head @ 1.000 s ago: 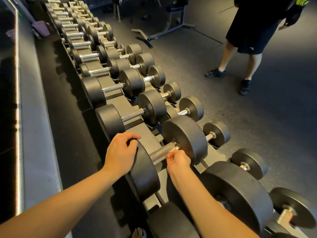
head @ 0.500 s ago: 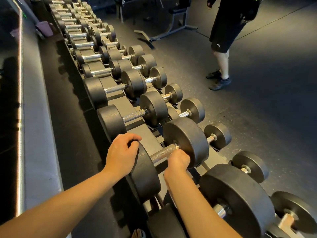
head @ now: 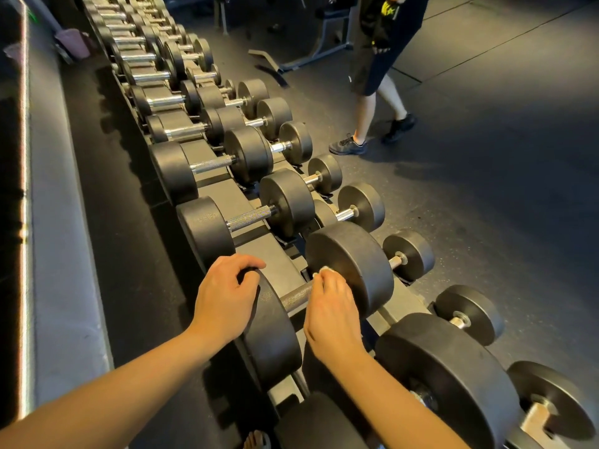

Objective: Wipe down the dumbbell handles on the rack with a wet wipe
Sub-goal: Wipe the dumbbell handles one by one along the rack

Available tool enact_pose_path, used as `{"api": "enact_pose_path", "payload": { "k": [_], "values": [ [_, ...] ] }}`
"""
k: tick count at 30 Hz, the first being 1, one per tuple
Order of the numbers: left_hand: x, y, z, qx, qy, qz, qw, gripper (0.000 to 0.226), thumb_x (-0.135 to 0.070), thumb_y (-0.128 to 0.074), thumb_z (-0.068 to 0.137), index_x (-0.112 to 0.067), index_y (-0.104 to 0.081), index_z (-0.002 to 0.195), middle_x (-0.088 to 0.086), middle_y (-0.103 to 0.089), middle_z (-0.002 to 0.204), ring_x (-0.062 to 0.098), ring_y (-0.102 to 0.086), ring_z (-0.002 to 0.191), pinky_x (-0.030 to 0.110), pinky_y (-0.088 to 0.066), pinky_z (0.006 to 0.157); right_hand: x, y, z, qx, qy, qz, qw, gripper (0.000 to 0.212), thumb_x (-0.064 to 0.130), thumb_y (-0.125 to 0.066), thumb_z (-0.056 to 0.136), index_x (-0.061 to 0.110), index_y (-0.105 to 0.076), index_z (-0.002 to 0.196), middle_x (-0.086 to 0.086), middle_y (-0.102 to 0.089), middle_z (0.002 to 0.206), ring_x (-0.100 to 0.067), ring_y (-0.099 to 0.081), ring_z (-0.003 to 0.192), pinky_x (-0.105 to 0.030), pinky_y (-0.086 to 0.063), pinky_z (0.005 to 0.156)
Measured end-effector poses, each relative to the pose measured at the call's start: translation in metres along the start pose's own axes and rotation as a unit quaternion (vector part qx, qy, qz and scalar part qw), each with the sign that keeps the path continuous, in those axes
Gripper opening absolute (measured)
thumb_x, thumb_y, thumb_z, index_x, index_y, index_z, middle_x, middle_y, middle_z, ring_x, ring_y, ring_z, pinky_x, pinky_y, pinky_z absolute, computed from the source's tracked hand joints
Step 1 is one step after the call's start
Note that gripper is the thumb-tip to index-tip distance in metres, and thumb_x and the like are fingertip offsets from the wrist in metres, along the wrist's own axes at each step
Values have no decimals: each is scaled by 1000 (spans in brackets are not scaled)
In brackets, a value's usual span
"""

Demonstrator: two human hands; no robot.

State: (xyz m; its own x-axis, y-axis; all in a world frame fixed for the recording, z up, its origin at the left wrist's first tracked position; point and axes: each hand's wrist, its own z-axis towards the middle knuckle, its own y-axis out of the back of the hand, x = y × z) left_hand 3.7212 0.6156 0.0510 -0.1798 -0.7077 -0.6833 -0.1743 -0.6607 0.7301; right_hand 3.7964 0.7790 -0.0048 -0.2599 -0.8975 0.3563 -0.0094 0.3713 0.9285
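Head view is showing my left hand (head: 227,296) curling its grip over the rear head (head: 272,335) of a heavy, stiff dumbbell lying near the rack's (head: 275,257) near end. My right hand (head: 334,309) is pinching what looks like a limp wet wipe (head: 325,271) at the knurled handle (head: 296,298). I am judging mid-bar the best hold.

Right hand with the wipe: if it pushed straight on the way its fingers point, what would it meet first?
Probably the round black rubber head of the next dumbbell up the rack; the right hand, pinching the white wet wipe at the knurled steel handle, points that way. Depth is unclear.
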Motion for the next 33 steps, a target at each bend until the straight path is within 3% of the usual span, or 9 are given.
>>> {"api": "enact_pose_path", "payload": {
  "k": [4,8,10,13,17,20,22,28,33],
  "values": [
    [1,0,0,4,-2,5,1000,28,-20,-49,102,-28,-70,118,-14,-64,118,2,-52,115,18,-36,94,5,21,41,109,135,-181,968,26,31,-55,101,15,-60,121,-12,-61,110,-29,-55,106,-42,-47,93],
    [1,0,1,9,-3,3,1000,28,-20,-49,101,-30,-69,117,-15,-63,117,0,-52,113,14,-34,90,26,26,89,343,165,-233,895,27,19,-56,98,13,-61,123,-9,-62,112,-31,-57,100,-46,-46,92],
    [2,0,2,11,-3,4,1000,27,-20,-49,101,-30,-69,117,-14,-63,116,-1,-52,111,11,-34,89,30,26,101,385,162,-229,879,27,16,-54,98,11,-61,124,-8,-57,109,-32,-54,106,-45,-42,91],
    [2,0,2,7,-4,5,1000,28,-19,-50,101,-28,-71,117,-14,-64,116,0,-53,111,10,-34,88,20,23,84,291,199,-245,903,26,15,-63,95,11,-62,121,-7,-56,98,-30,-59,96,-41,-44,78],
    [2,0,1,7,-4,1,1000,28,-20,-49,101,-29,-70,117,-14,-64,116,-1,-52,111,10,-34,88,4,6,59,158,201,-245,935,36,22,-67,94,12,-55,126,-11,-63,101,-31,-62,95,-42,-51,82],
    [1,0,1,6,-7,1,1000,27,-19,-50,102,-28,-70,116,-14,-64,115,1,-53,112,12,-34,89,7,25,63,161,130,-183,961,27,19,-64,97,8,-61,122,-14,-63,116,-31,-59,108,-41,-51,91],
    [0,1,1,5,-7,3,1000,26,-19,-49,102,-30,-69,115,-15,-64,114,1,-52,112,15,-35,90,6,42,72,213,81,-132,965,28,17,-60,100,6,-60,125,-14,-62,123,-32,-60,115,-41,-49,96],
    [-2,1,1,2,-3,10,1000,25,-19,-50,103,-28,-70,116,-13,-63,115,3,-53,113,20,-37,93,16,41,80,243,132,-195,941,38,20,-71,93,8,-60,127,-14,-62,118,-30,-62,108,-40,-53,92],
    [-2,1,0,0,-6,8,1000,25,-18,-50,103,-27,-70,117,-13,-63,115,3,-52,113,22,-37,94,8,32,70,137,107,-202,964,40,15,-72,91,9,-59,128,-16,-56,120,-29,-62,103,-35,-51,83]
  ]
}}
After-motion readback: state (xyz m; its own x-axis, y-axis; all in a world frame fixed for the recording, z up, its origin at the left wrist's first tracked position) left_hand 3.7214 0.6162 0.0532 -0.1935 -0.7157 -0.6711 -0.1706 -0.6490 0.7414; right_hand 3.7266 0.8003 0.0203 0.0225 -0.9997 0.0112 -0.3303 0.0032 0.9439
